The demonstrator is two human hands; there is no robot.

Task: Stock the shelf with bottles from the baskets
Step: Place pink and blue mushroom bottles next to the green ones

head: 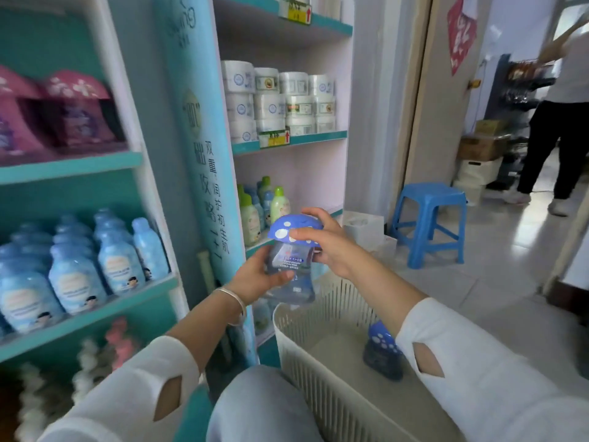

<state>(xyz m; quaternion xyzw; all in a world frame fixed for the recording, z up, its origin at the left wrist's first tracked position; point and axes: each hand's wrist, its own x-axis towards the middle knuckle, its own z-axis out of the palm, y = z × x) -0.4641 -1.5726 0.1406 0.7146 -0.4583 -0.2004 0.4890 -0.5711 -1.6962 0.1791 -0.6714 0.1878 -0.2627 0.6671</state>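
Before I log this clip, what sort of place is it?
Most likely a small shop selling baby-care goods: the shelves carry rows of identical blue bottles and stacked white jars, with yellow price tags on the shelf edges.

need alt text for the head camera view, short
A left hand grips the body of a clear bottle and a right hand its blue mushroom cap, above a white basket holding a second bottle, beside stocked shelves.

A shop corner with a pale, shiny floor (497, 282).
A blue stool (428, 218) stands by a tan door (427, 106), with a red sign (460, 30) higher up. Past it, boxes (481, 148) are stacked and a person (554, 138) stands.
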